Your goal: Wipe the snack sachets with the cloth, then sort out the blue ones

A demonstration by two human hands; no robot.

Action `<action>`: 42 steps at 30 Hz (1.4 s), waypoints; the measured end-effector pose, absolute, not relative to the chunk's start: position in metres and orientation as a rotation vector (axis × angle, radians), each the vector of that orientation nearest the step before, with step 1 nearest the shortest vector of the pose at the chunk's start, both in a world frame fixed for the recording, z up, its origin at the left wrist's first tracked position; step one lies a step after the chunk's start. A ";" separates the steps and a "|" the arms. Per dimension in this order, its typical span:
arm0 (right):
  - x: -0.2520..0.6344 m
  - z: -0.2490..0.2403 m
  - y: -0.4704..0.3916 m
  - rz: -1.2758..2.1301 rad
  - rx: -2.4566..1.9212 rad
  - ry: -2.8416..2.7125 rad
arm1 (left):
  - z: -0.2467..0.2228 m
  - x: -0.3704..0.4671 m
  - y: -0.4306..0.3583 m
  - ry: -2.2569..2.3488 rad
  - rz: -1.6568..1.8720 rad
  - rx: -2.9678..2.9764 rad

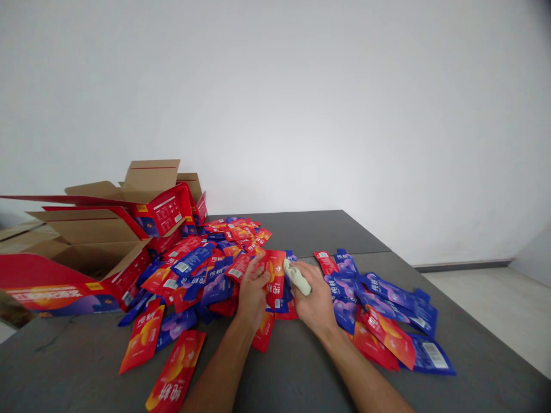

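Note:
My left hand (252,292) rests on a heap of red and blue sachets (206,269), its fingers gripping the edge of a red sachet (275,275). Just to the right, my right hand (316,301) lies palm down beside it, and one finger wears a pale green-white wrap (297,277). This hand touches the sachets under it but holds none that I can see. Both forearms reach in from the bottom edge over the grey table (301,367).
Open red cardboard boxes (86,252) with brown flaps stand at the left, one stacked behind the other. More sachets (387,315) are spread at the right, and loose red ones (172,373) lie near the front left. A white wall stands behind; the table's right edge drops to a light floor.

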State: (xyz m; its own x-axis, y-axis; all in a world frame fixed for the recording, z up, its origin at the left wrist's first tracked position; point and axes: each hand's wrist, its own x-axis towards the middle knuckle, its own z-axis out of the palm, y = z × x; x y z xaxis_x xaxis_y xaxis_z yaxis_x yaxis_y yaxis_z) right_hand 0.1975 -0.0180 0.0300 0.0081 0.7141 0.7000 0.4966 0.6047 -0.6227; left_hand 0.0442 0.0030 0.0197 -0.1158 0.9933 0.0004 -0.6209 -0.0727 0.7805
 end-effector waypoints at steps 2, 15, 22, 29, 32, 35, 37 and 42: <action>0.195 0.031 -0.020 0.245 -0.993 -1.667 | 0.017 0.042 0.005 0.731 1.583 0.690; 0.185 0.021 -0.022 0.197 -0.842 -1.900 | 0.018 0.059 0.000 0.624 1.377 0.590; 0.191 0.023 -0.017 0.157 -0.965 -1.778 | 0.021 0.062 -0.002 0.680 1.366 0.616; 0.174 0.034 -0.035 0.407 -0.776 -2.084 | 0.018 0.046 0.003 0.828 1.430 0.833; 0.177 0.034 -0.032 0.391 -0.899 -2.079 | 0.015 0.040 0.006 1.118 1.487 1.193; 0.192 0.031 -0.021 0.294 -1.151 -2.020 | 0.012 0.038 0.011 1.478 1.474 1.653; 0.206 0.030 -0.013 0.229 -1.342 -1.956 | 0.009 0.039 0.015 1.728 1.395 1.921; 0.245 0.036 0.001 0.178 -1.741 -1.777 | 0.000 0.047 0.025 2.115 0.914 2.260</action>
